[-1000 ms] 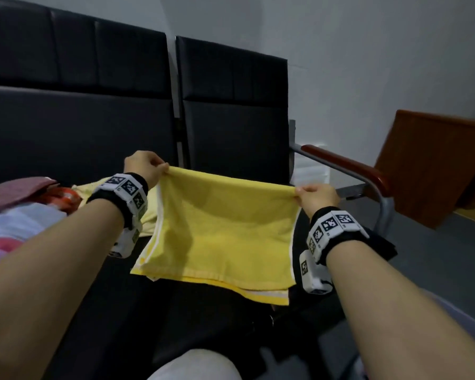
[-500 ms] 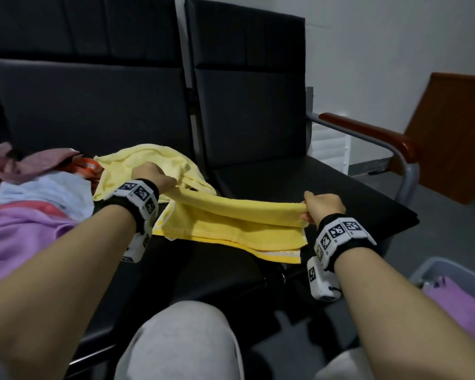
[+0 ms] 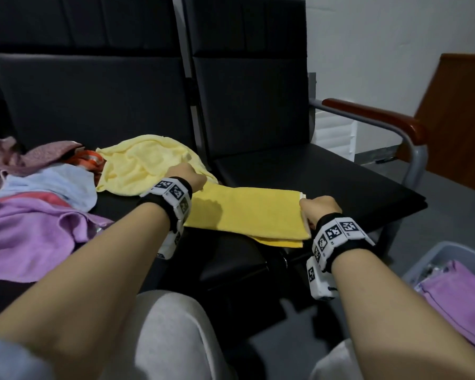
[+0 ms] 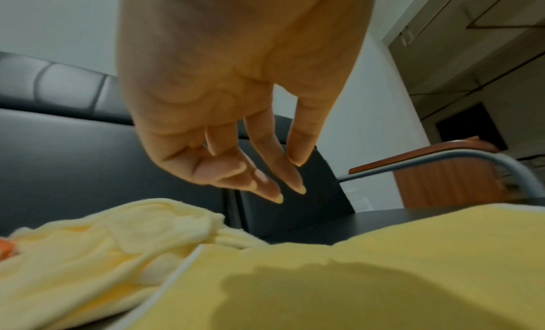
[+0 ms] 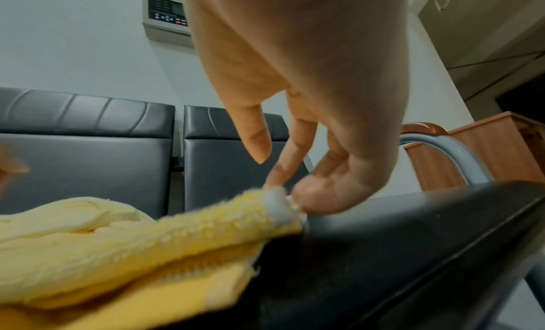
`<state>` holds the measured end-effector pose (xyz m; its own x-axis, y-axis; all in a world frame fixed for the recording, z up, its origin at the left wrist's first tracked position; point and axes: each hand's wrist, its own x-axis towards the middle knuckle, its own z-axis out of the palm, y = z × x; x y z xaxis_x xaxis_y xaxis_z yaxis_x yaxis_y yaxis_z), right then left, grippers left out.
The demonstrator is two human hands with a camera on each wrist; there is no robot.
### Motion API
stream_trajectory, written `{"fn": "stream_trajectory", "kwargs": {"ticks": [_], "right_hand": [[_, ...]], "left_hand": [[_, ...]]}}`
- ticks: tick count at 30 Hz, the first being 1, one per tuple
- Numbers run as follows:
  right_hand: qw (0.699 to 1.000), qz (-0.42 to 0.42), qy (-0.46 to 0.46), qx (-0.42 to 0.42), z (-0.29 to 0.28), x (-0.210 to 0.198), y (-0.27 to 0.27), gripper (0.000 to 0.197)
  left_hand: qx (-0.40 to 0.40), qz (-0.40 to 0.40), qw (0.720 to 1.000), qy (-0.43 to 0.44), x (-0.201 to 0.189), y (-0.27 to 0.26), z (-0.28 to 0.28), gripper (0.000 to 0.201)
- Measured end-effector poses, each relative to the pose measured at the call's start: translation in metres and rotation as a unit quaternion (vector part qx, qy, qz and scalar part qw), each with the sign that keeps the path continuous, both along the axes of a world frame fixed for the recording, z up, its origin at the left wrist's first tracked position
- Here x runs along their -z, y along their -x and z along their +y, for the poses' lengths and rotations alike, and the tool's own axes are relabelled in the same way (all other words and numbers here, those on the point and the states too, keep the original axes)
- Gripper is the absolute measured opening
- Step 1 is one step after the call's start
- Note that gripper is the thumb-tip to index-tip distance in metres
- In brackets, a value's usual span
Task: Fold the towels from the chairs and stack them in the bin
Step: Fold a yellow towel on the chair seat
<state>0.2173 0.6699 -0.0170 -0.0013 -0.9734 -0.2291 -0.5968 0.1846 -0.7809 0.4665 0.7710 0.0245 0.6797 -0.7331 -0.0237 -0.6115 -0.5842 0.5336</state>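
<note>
While a rumpled purple towel [image 3: 25,231] and a fuzzy pale yellow towel [image 3: 143,163] sit heaped on one seat, the left hand [image 3: 188,175] hangs loose-fingered and empty over the flat, folded yellow terry towel [image 3: 247,212] on the smooth black chair [image 3: 327,182]. The right hand [image 3: 320,208] has curled fingers touching its white hem; can't tell if it's pinching. The grey plastic bin [image 3: 433,256] is far right.

**Dim grey waiting room**

Black padded chairs [image 3: 247,105] stand in a row against a pale grey wall [image 3: 381,37], which carries a control panel [image 5: 168,13]. The end armrest [image 3: 368,113] is reddish wood (on grey tubing). A brown wooden cabinet [image 3: 461,119] stands beyond, on grey floor [image 3: 455,220].
</note>
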Motion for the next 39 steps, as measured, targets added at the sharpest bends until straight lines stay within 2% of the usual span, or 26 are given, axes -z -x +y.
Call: {"fn": "stream_trajectory", "kwargs": {"ticks": [3,8,10,13,18,20,24,30,35,39], "right_hand": [[1.000,0.005,-0.020,-0.012,0.000,-0.001,0.001,0.026],[0.998,0.038,-0.046,-0.024,0.001,-0.003,0.002,0.018],[0.997,0.028,-0.064,-0.042,-0.002,-0.001,0.002,0.024],[0.990,-0.038,-0.119,-0.062,-0.006,0.000,0.002,0.050],[0.982,-0.098,-0.147,-0.060,-0.017,0.007,0.006,0.054],[0.976,-0.137,-0.159,-0.056,-0.015,0.001,0.011,0.047],[0.947,-0.263,-0.185,-0.030,-0.013,-0.011,0.021,0.012],[0.900,-0.406,-0.155,-0.004,-0.009,-0.024,0.022,0.010],[0.908,-0.392,-0.138,-0.049,0.000,-0.027,0.010,0.014],[0.919,-0.358,-0.130,-0.104,0.011,-0.032,-0.007,0.023]], "left_hand": [[0.019,0.035,0.999,-0.003,0.000,0.023,-0.011,0.025],[0.042,0.149,0.988,-0.009,0.011,0.045,-0.024,0.031],[0.046,0.178,0.983,-0.020,0.020,0.051,-0.026,0.027],[0.050,0.165,0.984,-0.055,0.027,0.058,-0.024,0.024],[0.065,0.140,0.985,-0.071,0.030,0.060,-0.023,0.028],[0.074,0.144,0.984,-0.076,0.030,0.062,-0.024,0.028],[0.103,0.190,0.973,-0.082,0.028,0.071,-0.027,0.031],[0.112,0.293,0.944,-0.098,0.027,0.094,-0.035,0.038],[0.115,0.344,0.930,-0.060,0.025,0.101,-0.038,0.055],[0.107,0.419,0.901,0.044,0.015,0.101,-0.034,0.060]]}}
